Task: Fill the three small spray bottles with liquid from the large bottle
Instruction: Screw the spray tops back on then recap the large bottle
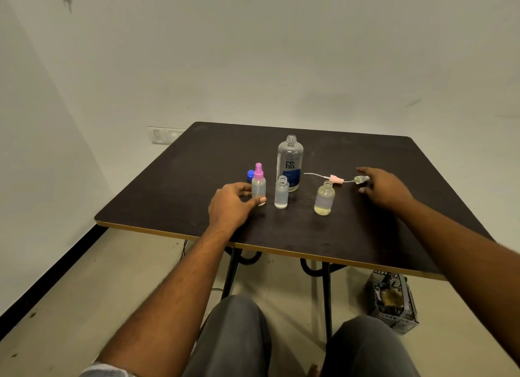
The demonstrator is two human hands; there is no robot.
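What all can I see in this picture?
large bottle: one, clear, blue label, mid-table
pink-topped bottle: one, clear, front left
open small bottles: two, clear, front
blue cap: one, blue, behind pink-topped bottle
pink sprayer head: one, pink, right of large bottle
pale sprayer head: one, whitish, farther right
table: one, dark, centre
crate: one, grey, floor
switch plate: one, white, wall
left hand: one, grips pink-topped bottle
right hand: one, at pale sprayer head

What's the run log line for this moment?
left hand: holds pink-capped bottle | right hand: open by clear spray head | large bottle: uncapped
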